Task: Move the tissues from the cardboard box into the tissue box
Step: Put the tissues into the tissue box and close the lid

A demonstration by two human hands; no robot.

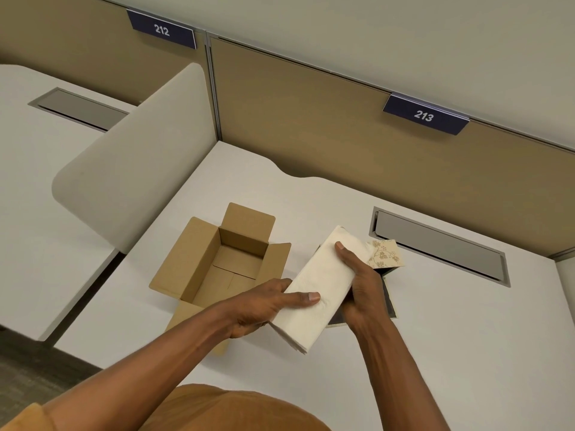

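Observation:
A thick stack of white tissues (323, 275) is held tilted above the desk by both hands. My left hand (264, 309) grips its near left side, thumb lying on top. My right hand (362, 284) clasps its right edge, thumb on top. The brown cardboard box (186, 262) stands to the left with its flaps spread and its inside bare. The tissue box (384, 255), beige with a leaf pattern and dark sides, sits just behind and under the stack, mostly hidden by the tissues and my right hand.
The white desk (435, 337) has a grey cable-tray lid (441, 244) behind the tissue box. A rounded beige divider (133, 169) stands left of the cardboard box. Tan partition panels with signs 212 and 213 close off the back.

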